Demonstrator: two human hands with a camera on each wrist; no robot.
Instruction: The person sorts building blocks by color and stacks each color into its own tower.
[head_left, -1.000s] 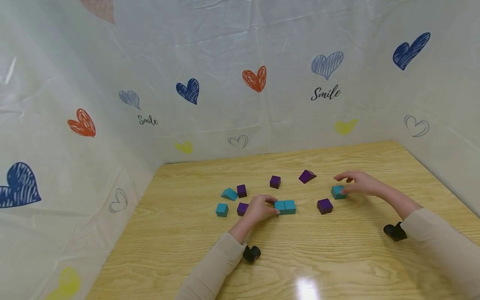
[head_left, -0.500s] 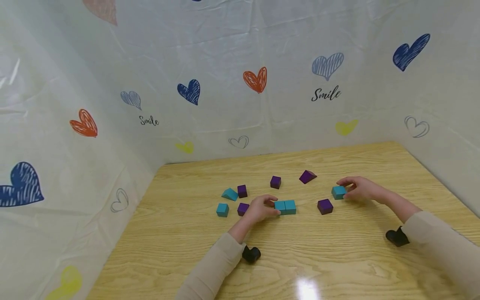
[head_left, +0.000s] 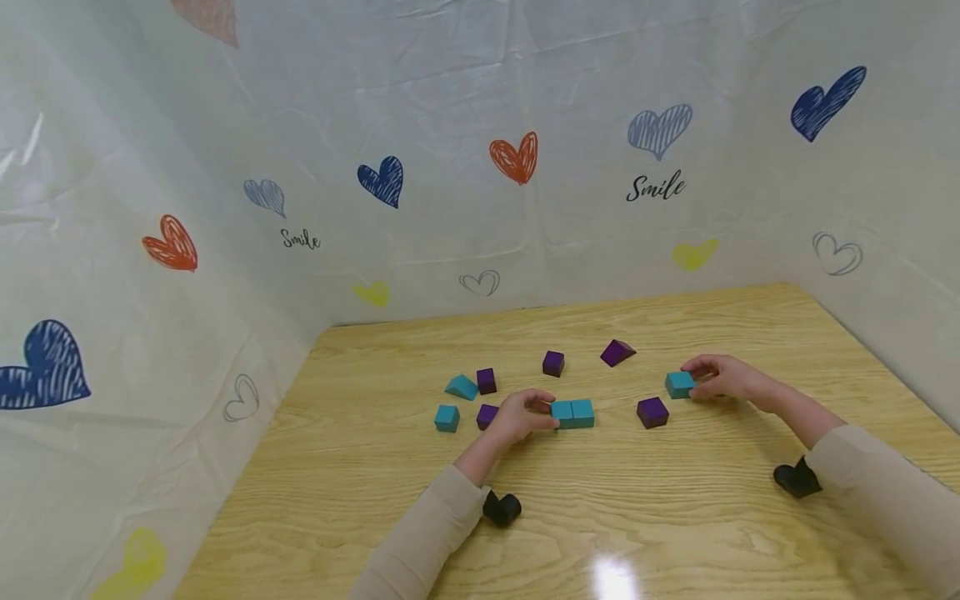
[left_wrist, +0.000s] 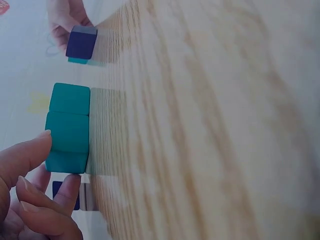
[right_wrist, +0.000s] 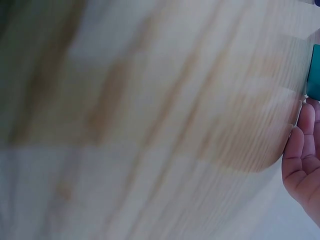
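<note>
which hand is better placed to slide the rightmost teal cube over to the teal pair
Right hand, likely: its fingers are at the rightmost teal cube, while the left hand is at the teal pair.

Teal cubes [head_left: 582,413], purple cubes [head_left: 652,412], heart-printed white backdrop [head_left: 435,233]

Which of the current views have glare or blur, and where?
Head: a bright glare spot on the near part of the table. Left wrist: wood grain smears toward the right edge; the two teal blocks are sharper. Right wrist: grain heavily blurred toward the left edge, right hand clearer.
</note>
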